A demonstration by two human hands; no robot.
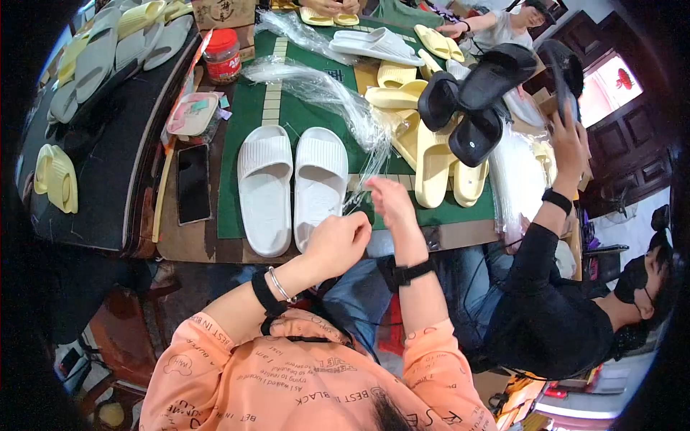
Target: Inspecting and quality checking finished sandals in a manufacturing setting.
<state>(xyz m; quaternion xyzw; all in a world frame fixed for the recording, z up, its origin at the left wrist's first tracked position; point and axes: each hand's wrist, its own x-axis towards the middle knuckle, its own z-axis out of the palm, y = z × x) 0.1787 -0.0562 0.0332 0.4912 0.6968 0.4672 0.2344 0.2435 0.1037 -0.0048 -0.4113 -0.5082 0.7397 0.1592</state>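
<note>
A pair of light grey slide sandals (264,205) lies side by side on the green mat, toes pointing away from me. My left hand (339,243) is closed beside the heel of the right-hand grey slide; its fingertips are curled in, so what they hold, if anything, is hidden. Just to its right, my right hand (392,205) is raised with its fingers loosely bent and apart. A crumpled strip of clear plastic film (352,115) trails across the mat, and its thin near end comes down between my hands.
Yellow slides (433,169) and black slides (496,79) are heaped at right, next to more plastic film (521,190). A co-worker's hand (570,144) lifts a black slide there. Left are a phone (193,183), a red-lidded jar (221,57) and a bench of slides (97,61).
</note>
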